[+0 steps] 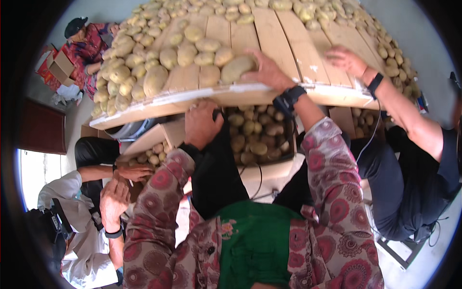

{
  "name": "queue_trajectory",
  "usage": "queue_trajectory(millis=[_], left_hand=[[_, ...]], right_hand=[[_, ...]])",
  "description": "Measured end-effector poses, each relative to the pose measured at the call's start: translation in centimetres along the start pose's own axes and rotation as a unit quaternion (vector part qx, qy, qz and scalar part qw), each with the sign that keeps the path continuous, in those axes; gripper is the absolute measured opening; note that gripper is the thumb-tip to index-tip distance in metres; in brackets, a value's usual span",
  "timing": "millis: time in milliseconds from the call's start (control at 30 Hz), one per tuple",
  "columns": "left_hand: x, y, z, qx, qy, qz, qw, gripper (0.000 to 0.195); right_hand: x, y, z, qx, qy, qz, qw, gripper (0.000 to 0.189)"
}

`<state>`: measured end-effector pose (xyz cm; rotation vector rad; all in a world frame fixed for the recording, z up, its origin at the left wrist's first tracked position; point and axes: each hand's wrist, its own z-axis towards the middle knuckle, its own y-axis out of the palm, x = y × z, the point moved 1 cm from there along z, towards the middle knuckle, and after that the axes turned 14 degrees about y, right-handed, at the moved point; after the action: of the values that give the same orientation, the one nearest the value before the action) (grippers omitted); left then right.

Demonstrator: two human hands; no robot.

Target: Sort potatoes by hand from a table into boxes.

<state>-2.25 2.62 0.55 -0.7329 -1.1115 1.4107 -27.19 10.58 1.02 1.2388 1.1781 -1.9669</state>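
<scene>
My right hand (267, 72), with a black strap device at the wrist, is on the tabletop with fingers spread around the side of a large potato (238, 68). A group of potatoes (187, 54) lies just left of it on the wooden slats (276, 39). My left hand (203, 123) rests at the table's front edge above my knee; its fingers are bent against the wood and partly hidden, so I cannot tell if it grips anything. Beneath the table, between my knees, is a cardboard box (267, 168) of small potatoes (258, 148).
Potatoes are heaped (122, 74) along the table's left, back and right sides. A co-worker's hand (343, 59) is over the slats at right; another person's hands (114, 195) are at lower left near an open carton (144, 141). Someone sits beyond the left end. A cable (260, 180) hangs below.
</scene>
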Motion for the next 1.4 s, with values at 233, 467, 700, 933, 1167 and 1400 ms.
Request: queue_trajectory(millis=[233, 467, 700, 933, 1167, 1400], left_hand=[[-1.0, 0.4, -0.4, 0.004, 0.001, -0.002, 1.0, 0.024], [-1.6, -0.8, -0.9, 0.012, -0.008, 0.0, 1.0, 0.024], [-1.0, -1.4, -1.3, 0.01, -0.014, -0.018, 1.0, 0.022], [-0.5, -1.8, -1.4, 0.017, -0.022, -0.025, 0.999, 0.023], [-0.5, -1.5, -0.4, 0.009, -0.022, -0.022, 0.999, 0.024], [0.0, -1.6, -1.0, 0.021, -0.017, -0.025, 0.999, 0.024]], right_hand=[[-1.1, -3.0, -6.6, -0.022, 0.158, 0.115, 0.98, 0.024], [9.1, 4.9, -14.4, -0.223, 0.16, -0.112, 0.955, 0.023], [11.0, 13.6, -20.0, -0.184, 0.23, -0.364, 0.884, 0.045], [5.1, 8.4, -16.1, -0.172, 0.319, 0.082, 0.929, 0.053], [-5.0, -0.5, -8.2, -0.019, 0.283, 0.544, 0.79, 0.044], [-6.0, -1.5, -4.3, 0.106, 0.184, 0.533, 0.819, 0.057]])
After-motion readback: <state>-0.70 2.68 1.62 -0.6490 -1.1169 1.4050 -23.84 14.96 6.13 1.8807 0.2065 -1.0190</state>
